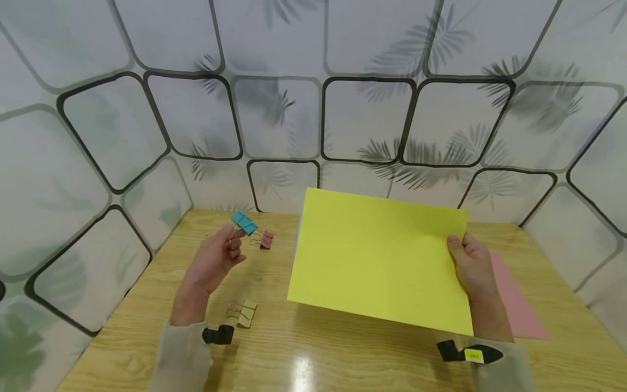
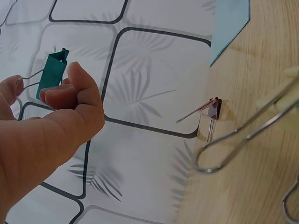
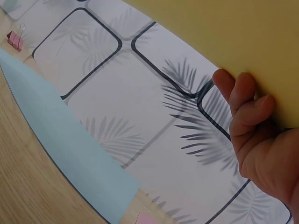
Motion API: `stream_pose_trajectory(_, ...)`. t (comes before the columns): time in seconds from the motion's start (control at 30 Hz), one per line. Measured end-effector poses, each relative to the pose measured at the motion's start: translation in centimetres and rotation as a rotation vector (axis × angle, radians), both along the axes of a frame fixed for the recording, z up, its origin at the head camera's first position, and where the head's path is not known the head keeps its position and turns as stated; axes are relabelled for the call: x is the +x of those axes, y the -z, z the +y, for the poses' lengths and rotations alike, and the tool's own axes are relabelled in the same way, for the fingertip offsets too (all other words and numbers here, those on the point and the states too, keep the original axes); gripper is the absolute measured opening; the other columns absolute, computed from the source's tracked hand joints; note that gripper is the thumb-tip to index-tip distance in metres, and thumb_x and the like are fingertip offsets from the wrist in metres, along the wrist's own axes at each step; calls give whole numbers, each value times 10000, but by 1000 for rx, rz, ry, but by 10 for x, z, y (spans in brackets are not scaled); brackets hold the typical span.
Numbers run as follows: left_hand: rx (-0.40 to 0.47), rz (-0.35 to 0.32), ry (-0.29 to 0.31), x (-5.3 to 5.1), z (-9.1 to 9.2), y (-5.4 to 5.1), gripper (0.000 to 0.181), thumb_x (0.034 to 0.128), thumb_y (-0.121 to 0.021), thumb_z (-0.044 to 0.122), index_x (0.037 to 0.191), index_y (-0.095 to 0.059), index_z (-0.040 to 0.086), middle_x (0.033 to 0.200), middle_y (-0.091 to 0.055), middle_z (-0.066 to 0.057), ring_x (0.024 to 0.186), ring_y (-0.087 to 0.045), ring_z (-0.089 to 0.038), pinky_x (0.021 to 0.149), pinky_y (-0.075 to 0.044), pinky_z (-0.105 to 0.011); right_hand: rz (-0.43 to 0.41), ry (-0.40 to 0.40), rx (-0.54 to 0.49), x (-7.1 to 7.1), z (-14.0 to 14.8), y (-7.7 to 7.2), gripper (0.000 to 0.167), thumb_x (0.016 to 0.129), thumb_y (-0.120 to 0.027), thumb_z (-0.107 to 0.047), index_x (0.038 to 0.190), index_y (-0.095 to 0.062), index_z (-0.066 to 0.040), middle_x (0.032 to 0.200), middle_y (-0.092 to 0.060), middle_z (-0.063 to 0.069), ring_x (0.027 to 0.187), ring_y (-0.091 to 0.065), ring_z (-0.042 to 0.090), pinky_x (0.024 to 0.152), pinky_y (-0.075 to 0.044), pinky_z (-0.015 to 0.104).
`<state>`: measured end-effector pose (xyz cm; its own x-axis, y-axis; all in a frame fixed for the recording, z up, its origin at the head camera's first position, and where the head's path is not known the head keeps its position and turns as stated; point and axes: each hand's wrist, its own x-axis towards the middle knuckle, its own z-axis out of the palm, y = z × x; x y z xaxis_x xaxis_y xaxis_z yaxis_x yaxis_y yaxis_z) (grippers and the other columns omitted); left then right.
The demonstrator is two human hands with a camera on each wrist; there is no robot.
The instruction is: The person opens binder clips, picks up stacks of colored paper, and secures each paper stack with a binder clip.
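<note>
My left hand (image 1: 210, 264) pinches a teal binder clip (image 1: 244, 223) by its wire handles, raised above the left part of the table. In the left wrist view the same binder clip (image 2: 52, 74) shows near the fingertips. At the right, my right hand (image 1: 476, 269) grips the right edge of a yellow sheet of paper (image 1: 382, 261), thumb on its near face. This sheet is held up and tilted over the table. Behind it, mostly hidden in the head view, a light blue sheet (image 3: 70, 149) lies on the table.
A pink binder clip (image 1: 266, 239) sits just right of the left hand. Closer to me is a pale yellow binder clip (image 1: 247, 314). A pink sheet (image 1: 521, 310) lies partly behind the right forearm. Patterned cloth walls (image 1: 279, 120) bound the wooden table (image 1: 343, 359).
</note>
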<state>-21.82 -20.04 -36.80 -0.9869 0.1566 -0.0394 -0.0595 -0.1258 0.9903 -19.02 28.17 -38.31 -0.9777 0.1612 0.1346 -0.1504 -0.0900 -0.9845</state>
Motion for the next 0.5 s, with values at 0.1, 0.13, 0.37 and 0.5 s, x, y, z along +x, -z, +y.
stream_pose_trajectory(0.1, -85, 62, 31, 0, 2, 1, 339, 1086, -312, 417, 944, -311, 110, 884, -275, -24, 789, -318, -124, 814, -434, -287, 6, 1, -9, -1, 0, 0, 168, 1000, -569, -336, 1137, -601, -244, 762, -692, -58, 618, -663, 77, 560, -540, 220)
stream_pose_trajectory(0.13, -109, 77, 39, 0, 2, 1, 339, 1091, -290, 409, 959, -319, 98, 906, -288, -27, 802, -333, -122, 831, -440, -280, 8, 2, -11, -1, 0, 0, 166, 1001, -569, -334, 1137, -602, -246, 763, -692, -58, 619, -663, 77, 561, -540, 219)
stream_pose_trajectory(0.37, -187, 69, 27, 3, 2, -1, 467, 1102, -257, 352, 1327, -331, -50, 1151, -431, -63, 954, -492, -80, 920, -453, -210, 2, 11, -22, -1, 0, 0, 180, 997, -569, -343, 1149, -598, -250, 774, -693, -58, 633, -666, 77, 573, -543, 218)
stream_pose_trajectory(0.5, -233, 78, 34, 4, 1, 0, 555, 1102, -276, 330, 1446, -245, -105, 1250, -428, -145, 1008, -517, -85, 954, -443, -211, -2, 17, -19, 0, -1, -1, 193, 997, -569, -348, 1158, -592, -244, 778, -691, -59, 639, -665, 77, 578, -543, 219)
